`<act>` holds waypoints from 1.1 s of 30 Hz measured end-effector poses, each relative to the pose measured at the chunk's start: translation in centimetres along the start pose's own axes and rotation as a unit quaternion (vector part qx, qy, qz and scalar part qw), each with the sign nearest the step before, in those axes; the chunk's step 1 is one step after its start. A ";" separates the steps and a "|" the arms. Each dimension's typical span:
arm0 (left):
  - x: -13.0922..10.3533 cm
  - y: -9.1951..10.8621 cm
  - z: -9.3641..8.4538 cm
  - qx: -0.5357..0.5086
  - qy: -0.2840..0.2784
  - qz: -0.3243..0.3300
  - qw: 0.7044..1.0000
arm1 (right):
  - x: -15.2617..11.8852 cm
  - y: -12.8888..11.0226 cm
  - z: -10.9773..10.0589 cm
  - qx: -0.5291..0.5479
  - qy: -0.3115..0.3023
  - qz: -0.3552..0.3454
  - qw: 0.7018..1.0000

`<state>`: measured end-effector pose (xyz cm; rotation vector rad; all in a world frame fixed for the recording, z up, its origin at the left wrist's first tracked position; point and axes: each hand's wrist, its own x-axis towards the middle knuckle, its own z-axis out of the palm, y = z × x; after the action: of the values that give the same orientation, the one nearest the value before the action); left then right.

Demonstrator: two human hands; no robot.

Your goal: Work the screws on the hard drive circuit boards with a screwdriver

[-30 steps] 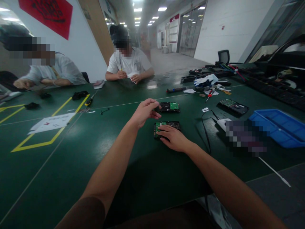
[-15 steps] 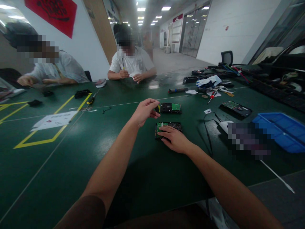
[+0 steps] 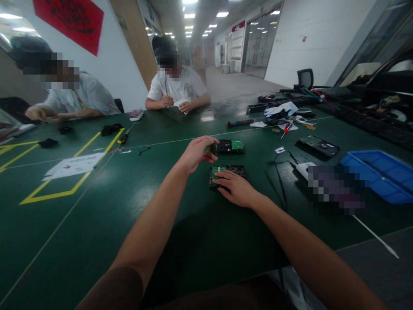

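Just left of centre, my left hand (image 3: pixel 198 154) is closed around what looks like a small black-and-yellow screwdriver handle (image 3: pixel 213 149), mostly covered by the fingers. It hovers above the left end of the nearer hard drive (image 3: pixel 213 172), whose green circuit board faces up. Fingers laid over that drive's top and thumb by its near edge, my right hand (image 3: pixel 237 186) steadies it on the table. A second hard drive (image 3: pixel 230 146), also board side up, lies just behind. Whether the screwdriver tip touches the nearer drive I cannot make out.
On the right of the green table (image 3: pixel 106 241) are a third hard drive (image 3: pixel 318 146), a blue tray (image 3: pixel 383 176), a cabled white device (image 3: pixel 305 170) and a red screwdriver (image 3: pixel 285 130). A paper sheet (image 3: pixel 74 167) lies left. Two people sit opposite.
My left hand has turned slightly and its fingers have shifted on the handle, so less yellow shows. My right hand stays on the nearer hard drive.
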<state>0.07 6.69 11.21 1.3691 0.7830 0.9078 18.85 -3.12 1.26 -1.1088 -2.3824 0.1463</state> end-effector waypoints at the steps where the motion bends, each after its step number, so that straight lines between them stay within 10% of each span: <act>1: -0.1 0.0 0.1 0.001 -0.004 0.000 1.000 | 0.0 0.0 0.0 0.000 0.000 0.000 1.000; 33: -0.1 0.0 0.4 -0.012 -0.012 -0.007 1.000 | 0.0 0.0 0.1 0.009 0.000 0.000 1.000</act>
<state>0.42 6.41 11.25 1.3493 0.7602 0.8870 18.87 -3.12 1.17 -1.0999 -2.3762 0.1674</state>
